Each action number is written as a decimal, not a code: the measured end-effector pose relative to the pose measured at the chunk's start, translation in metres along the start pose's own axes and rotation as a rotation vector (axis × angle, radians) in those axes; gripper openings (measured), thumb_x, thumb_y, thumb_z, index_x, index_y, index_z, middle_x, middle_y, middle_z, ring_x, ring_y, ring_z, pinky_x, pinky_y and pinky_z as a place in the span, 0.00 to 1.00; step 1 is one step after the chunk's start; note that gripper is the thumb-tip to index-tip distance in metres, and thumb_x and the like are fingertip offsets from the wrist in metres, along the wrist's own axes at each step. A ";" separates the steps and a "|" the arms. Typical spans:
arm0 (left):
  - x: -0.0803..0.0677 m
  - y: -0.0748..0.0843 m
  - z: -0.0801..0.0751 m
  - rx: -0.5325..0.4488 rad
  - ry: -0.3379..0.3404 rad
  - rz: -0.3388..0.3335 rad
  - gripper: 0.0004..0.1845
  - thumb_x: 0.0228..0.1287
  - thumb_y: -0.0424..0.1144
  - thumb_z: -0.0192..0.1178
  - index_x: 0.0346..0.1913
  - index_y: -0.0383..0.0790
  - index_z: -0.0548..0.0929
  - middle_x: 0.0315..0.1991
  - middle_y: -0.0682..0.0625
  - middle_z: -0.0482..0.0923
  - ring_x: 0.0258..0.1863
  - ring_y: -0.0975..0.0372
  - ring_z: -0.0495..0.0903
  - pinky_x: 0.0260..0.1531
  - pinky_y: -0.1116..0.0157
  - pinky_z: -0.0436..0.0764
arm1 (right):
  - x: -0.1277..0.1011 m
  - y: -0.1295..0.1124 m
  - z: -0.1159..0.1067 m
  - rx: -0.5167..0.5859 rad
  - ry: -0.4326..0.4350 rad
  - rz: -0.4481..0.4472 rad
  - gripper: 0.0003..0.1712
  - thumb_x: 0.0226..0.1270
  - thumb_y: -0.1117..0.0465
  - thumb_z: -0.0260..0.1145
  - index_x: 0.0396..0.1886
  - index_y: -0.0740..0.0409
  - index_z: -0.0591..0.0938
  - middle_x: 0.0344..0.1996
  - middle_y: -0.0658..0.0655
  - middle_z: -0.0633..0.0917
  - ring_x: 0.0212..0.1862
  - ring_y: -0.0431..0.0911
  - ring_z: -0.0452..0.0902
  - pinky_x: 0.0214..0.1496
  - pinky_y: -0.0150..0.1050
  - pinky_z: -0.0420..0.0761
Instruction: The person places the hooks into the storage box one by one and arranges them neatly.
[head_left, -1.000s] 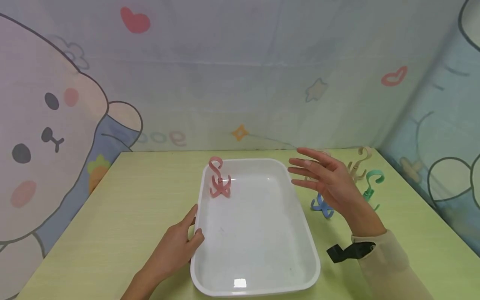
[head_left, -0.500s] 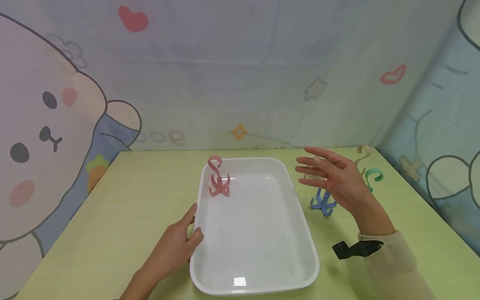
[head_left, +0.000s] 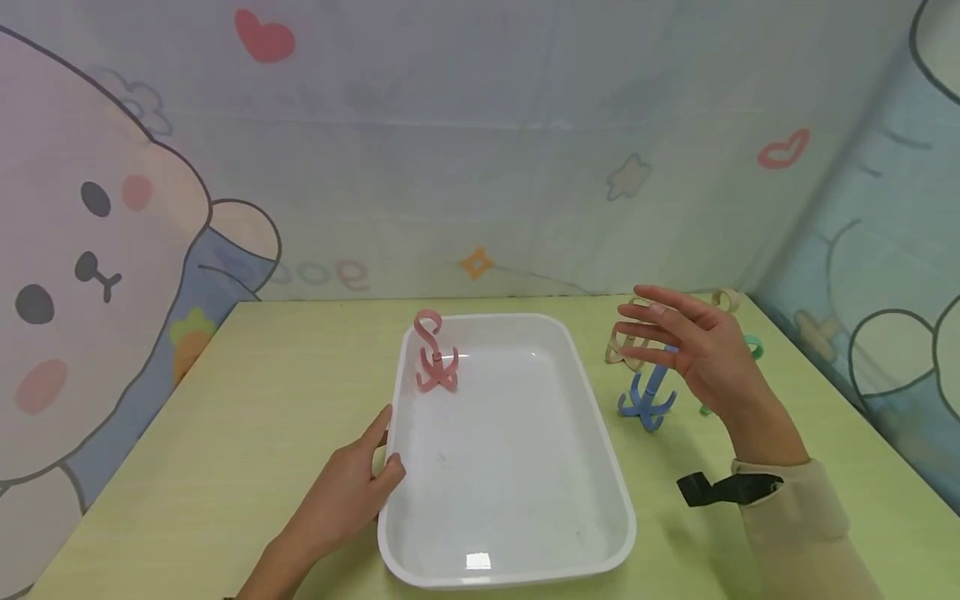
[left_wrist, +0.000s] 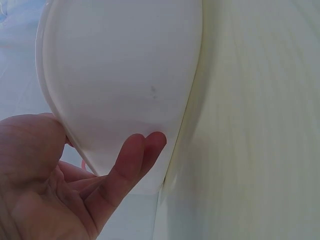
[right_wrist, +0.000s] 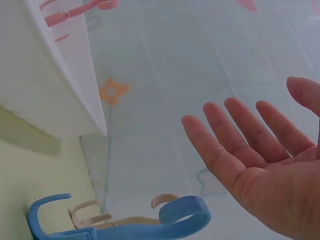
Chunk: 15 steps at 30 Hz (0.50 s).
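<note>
My left hand [head_left: 341,500] grips the left side of a white tray [head_left: 510,475], its thumb at the rim and its fingers against the outer wall [left_wrist: 120,75]. A pink four-pronged hook hanger [head_left: 437,371] lies inside the tray's far left corner. Raised to the right of the tray is my right hand [head_left: 708,354], fingers extended and holding nothing. Below and around it are a blue hook hanger [head_left: 647,408], a beige one [head_left: 613,352], another beige one [head_left: 726,298] and a green one [head_left: 754,346]. The right hand partly covers several of these hangers.
A pale yellow-green table [head_left: 225,433] carries the tray and hangers. Behind it hangs a printed cloth backdrop [head_left: 450,150], with another printed cloth [head_left: 900,275] along the right side. A black strap [head_left: 731,489] circles the right sleeve's cuff.
My right hand has moved to the right, away from the tray, uncovering more of the blue hanger and covering more of the green one. The left hand stays at the tray's side.
</note>
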<state>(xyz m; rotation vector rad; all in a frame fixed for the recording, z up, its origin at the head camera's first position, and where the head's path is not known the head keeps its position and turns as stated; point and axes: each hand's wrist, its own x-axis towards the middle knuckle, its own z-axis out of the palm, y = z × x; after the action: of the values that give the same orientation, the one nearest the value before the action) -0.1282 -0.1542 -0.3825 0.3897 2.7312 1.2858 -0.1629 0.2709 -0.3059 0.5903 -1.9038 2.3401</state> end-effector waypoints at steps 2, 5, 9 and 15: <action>0.000 0.000 0.000 0.003 -0.002 -0.001 0.39 0.75 0.37 0.52 0.85 0.39 0.54 0.72 0.38 0.76 0.24 0.66 0.83 0.30 0.69 0.82 | 0.000 0.000 -0.002 0.005 0.013 -0.005 0.19 0.84 0.65 0.55 0.66 0.55 0.84 0.56 0.54 0.91 0.57 0.49 0.90 0.55 0.45 0.90; 0.001 -0.001 -0.001 0.019 0.000 0.001 0.39 0.74 0.37 0.52 0.85 0.38 0.54 0.72 0.39 0.76 0.25 0.67 0.83 0.33 0.69 0.81 | 0.000 0.000 -0.005 0.015 0.036 -0.009 0.19 0.83 0.65 0.56 0.65 0.55 0.85 0.55 0.54 0.91 0.56 0.48 0.90 0.55 0.43 0.89; 0.001 0.000 -0.001 0.048 0.009 0.009 0.39 0.74 0.37 0.53 0.85 0.38 0.55 0.71 0.39 0.77 0.29 0.67 0.82 0.36 0.69 0.80 | -0.001 0.000 -0.009 0.028 0.068 -0.017 0.18 0.83 0.65 0.57 0.65 0.57 0.84 0.54 0.55 0.92 0.56 0.48 0.90 0.57 0.42 0.89; 0.001 0.001 -0.001 0.064 0.011 0.008 0.39 0.74 0.37 0.53 0.85 0.38 0.55 0.71 0.39 0.78 0.31 0.67 0.81 0.36 0.69 0.80 | -0.003 -0.001 -0.016 0.014 0.149 -0.044 0.19 0.81 0.64 0.61 0.65 0.60 0.84 0.53 0.54 0.92 0.55 0.46 0.90 0.57 0.39 0.88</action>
<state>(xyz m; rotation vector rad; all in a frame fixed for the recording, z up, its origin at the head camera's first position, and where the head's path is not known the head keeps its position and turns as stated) -0.1291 -0.1542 -0.3808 0.4012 2.7883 1.2093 -0.1639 0.2872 -0.3081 0.4410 -1.7940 2.3010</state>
